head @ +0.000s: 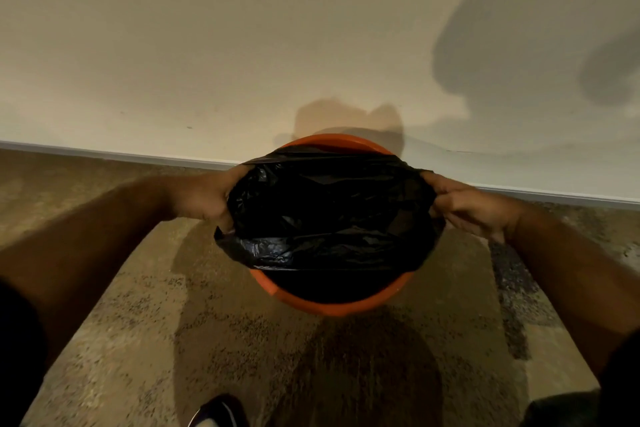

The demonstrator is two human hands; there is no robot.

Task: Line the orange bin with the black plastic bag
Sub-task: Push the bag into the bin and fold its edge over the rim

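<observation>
A round orange bin (332,304) stands on the floor close to the wall, seen from above. The black plastic bag (325,215) is spread wide over its mouth and hangs down inside. Orange rim shows at the near side and at the far side; the bag's edges sit above the rim at left and right. My left hand (204,196) grips the bag's left edge. My right hand (467,210) grips the right edge, and the plastic is pulled taut between the two hands.
A pale wall (242,45) with a light skirting strip rises directly behind the bin. The floor (173,322) is speckled brown stone. A dark shoe (218,412) shows at the bottom edge, a little left of the bin.
</observation>
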